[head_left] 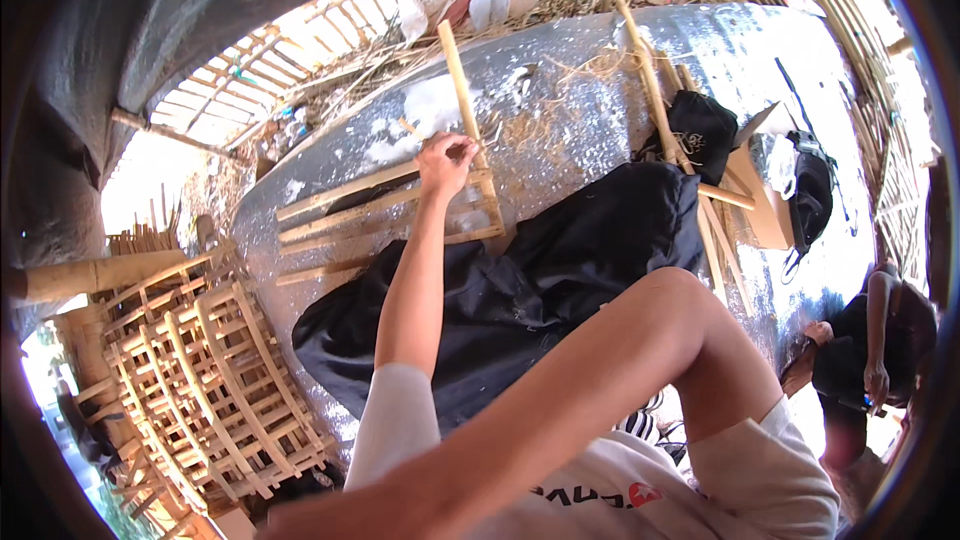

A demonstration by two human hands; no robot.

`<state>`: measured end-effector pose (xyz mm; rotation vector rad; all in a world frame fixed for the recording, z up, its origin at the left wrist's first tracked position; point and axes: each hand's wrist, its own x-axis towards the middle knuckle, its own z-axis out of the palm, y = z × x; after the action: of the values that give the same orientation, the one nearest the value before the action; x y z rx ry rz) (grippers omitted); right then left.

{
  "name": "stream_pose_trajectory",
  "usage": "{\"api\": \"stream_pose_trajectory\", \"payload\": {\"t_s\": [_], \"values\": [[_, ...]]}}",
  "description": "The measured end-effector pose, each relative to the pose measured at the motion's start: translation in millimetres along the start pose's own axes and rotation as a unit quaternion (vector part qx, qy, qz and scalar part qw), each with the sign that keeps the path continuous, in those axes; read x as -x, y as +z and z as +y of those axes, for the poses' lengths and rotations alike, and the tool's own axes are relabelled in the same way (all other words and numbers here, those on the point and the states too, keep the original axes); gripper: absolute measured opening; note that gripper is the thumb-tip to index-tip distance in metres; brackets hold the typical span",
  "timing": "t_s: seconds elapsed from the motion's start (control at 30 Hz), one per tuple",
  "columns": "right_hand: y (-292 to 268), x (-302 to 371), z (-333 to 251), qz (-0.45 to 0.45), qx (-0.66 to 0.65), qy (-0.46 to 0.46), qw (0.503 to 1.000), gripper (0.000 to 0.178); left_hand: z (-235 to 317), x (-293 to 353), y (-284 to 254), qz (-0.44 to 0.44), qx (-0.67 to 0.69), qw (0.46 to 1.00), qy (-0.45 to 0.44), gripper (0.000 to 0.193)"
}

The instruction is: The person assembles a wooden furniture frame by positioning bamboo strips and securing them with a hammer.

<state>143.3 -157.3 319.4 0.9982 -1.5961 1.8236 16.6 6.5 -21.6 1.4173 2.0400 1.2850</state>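
Observation:
My left hand (445,166) is closed in a pinch at the corner of a wooden slatted frame (385,205). What its fingers hold, if anything, is too small to make out. One longer wooden bar (459,75) of the frame extends away beyond the hand. The slats reach leftward, partly hidden behind my left forearm and the black cloth (600,220) over my legs. My right forearm (540,390) crosses low in front of me toward the lower left. Its hand lies outside the picture.
Stacked wooden slatted frames (205,380) stand at the left. Shavings litter the grey sheet (590,90). On the right lie wooden poles (655,90), a black bag (705,130), a cardboard piece (765,205) and a black strapped bag (812,195). Another person (870,350) sits at far right.

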Motion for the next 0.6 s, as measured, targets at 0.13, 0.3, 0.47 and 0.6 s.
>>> {"api": "stream_pose_trajectory", "payload": {"t_s": [0.13,0.3,0.47,0.6], "values": [[-1,15,-17,0.012,0.066,0.031,0.997,0.021,13,-8,29,0.013,0.013,1.0,-0.016,0.01],[-54,70,-55,0.088,0.218,0.109,0.966,0.018,-2,-10,29,0.011,0.007,1.0,0.011,0.011],[-138,184,-68,0.296,0.514,0.311,0.742,0.017,-24,6,-9,-0.004,-0.009,0.999,-0.035,0.011],[-225,376,-166,0.423,0.628,0.454,0.468,0.017,-11,-7,13,-0.015,-0.05,0.998,-0.027,0.017]]}}
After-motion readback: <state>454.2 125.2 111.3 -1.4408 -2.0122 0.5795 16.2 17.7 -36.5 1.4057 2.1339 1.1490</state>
